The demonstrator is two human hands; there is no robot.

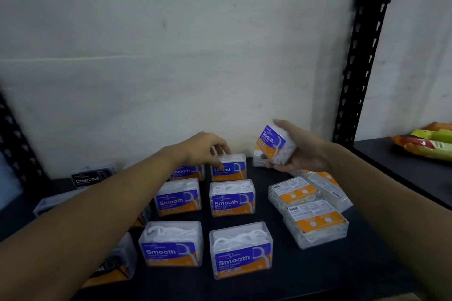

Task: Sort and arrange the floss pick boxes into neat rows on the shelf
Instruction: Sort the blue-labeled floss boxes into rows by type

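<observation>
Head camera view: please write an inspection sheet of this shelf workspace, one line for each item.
Surface: dark shelf, boxes standing on it.
Job's things: Smooth boxes upright in two rows; Round box at the back; three boxes lying label-down at right; Charcoal box at left.
Clutter: colourful packets on the neighbouring shelf.
Grippers: left hand on the Round box; right hand holds a tilted Smooth box.
Cables: nothing seen.
Surroundings: white wall, black upright.
</observation>
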